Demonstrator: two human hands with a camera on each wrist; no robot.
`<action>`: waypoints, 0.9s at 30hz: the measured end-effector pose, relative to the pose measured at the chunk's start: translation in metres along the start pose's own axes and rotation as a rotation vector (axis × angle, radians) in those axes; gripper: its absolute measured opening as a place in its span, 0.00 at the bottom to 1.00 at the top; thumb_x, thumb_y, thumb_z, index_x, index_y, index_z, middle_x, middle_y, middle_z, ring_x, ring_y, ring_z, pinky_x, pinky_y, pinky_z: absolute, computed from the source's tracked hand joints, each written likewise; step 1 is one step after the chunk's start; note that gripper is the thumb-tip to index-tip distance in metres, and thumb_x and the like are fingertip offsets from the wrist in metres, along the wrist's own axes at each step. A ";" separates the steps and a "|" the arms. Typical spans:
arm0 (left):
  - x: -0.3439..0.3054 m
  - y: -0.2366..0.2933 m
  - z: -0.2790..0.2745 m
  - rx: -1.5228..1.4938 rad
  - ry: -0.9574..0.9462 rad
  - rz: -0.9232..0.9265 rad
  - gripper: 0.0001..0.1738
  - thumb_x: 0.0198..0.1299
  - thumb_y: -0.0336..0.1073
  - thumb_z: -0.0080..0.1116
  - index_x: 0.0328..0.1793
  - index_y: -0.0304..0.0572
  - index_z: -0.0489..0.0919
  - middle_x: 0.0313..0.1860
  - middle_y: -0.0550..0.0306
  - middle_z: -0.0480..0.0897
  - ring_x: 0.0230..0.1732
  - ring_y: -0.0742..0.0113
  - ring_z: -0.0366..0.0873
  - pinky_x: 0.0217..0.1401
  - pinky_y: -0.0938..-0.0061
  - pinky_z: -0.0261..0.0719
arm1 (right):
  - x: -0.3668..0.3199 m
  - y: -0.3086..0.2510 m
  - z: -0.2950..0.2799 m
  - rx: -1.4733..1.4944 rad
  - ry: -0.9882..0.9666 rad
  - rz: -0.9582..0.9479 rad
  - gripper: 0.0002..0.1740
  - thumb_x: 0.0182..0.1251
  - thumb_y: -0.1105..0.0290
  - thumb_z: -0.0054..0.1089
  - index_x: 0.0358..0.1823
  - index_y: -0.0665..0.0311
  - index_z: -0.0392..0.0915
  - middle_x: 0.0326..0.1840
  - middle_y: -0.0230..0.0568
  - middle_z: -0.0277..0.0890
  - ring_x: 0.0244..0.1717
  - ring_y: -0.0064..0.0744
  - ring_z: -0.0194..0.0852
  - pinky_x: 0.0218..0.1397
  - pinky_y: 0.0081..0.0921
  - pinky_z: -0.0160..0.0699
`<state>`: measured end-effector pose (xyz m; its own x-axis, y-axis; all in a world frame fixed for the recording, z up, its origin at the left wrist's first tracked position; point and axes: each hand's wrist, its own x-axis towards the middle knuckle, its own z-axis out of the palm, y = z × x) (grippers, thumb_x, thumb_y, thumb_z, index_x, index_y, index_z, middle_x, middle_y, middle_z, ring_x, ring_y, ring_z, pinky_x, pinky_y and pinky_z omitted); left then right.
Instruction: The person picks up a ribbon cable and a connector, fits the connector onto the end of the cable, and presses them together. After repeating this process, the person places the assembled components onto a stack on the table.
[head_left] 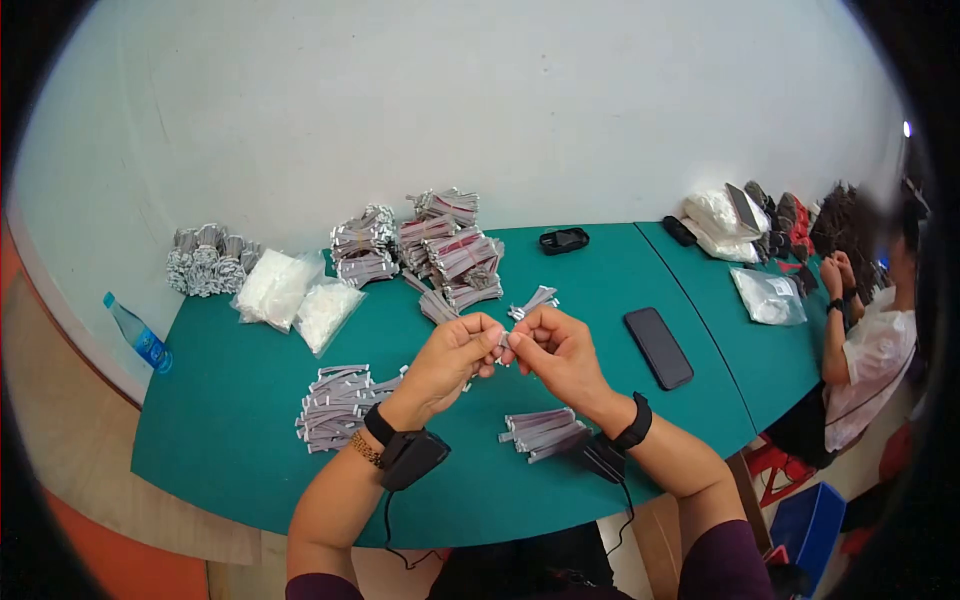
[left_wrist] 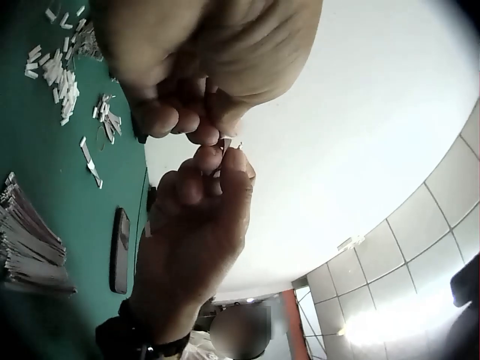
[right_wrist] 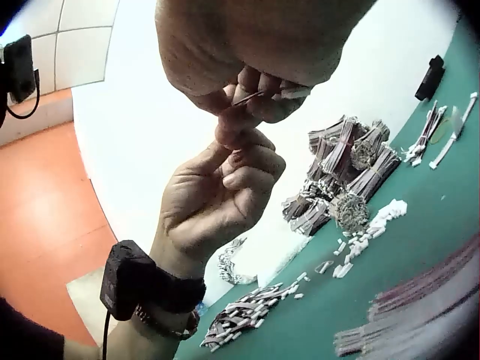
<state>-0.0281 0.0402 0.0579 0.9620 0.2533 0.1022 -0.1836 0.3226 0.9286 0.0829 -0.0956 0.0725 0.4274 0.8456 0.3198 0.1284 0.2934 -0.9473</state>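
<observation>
Two bare hands meet to the left of the black phone (head_left: pixel 658 347), above the green table (head_left: pixel 430 510), with a small gray strip (head_left: pixel 503 340) between their fingertips. The left hand (head_left: pixel 448 362) pinches it between thumb and fingers, on the side farther from the phone; the right hand (head_left: pixel 560 362) pinches it too, on the side nearer the phone, its fingers bent inward. The strip is mostly covered by fingers. What shows is a short, pale gray, flat bit in the head view; the left wrist view gives a narrow dark sliver with a white edge at the top. In the right wrist view a thin edge and a pale flat bit show among the right hand's fingers; whether they are one piece I cannot tell, nor how long the strip is.

Left of the phone and nearer the person, a sheaf of gray strips (head_left: pixel 545 433) lies by the right forearm. Farther left of the phone is a loose pile of white-ended strips (head_left: pixel 345 410). Beyond the phone and to its left stand stacked gray bundles (head_left: pixel 460 250), some with reddish strips, and a coiled black cable (head_left: pixel 564 241). Well left of the phone lie two clear bags of white pieces (head_left: pixel 280 288).
</observation>
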 end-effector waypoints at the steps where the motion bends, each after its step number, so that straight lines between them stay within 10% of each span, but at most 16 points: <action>1: 0.003 -0.002 -0.003 -0.021 -0.006 -0.003 0.09 0.67 0.39 0.53 0.38 0.42 0.74 0.29 0.65 0.76 0.32 0.79 0.72 0.31 0.85 0.67 | 0.003 0.000 -0.002 -0.013 -0.011 0.018 0.04 0.66 0.76 0.54 0.33 0.67 0.70 0.28 0.34 0.77 0.25 0.15 0.72 0.27 0.13 0.70; 27: 0.025 -0.009 -0.005 -0.060 0.073 -0.058 0.11 0.66 0.41 0.53 0.34 0.45 0.71 0.27 0.68 0.71 0.28 0.80 0.66 0.30 0.84 0.61 | 0.022 0.024 -0.020 0.019 -0.029 0.061 0.05 0.65 0.76 0.56 0.32 0.66 0.69 0.26 0.33 0.77 0.25 0.15 0.74 0.27 0.12 0.70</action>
<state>-0.0038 0.0484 0.0498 0.9546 0.2972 0.0205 -0.1417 0.3926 0.9087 0.1134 -0.0789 0.0567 0.4077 0.8747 0.2620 0.0858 0.2489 -0.9647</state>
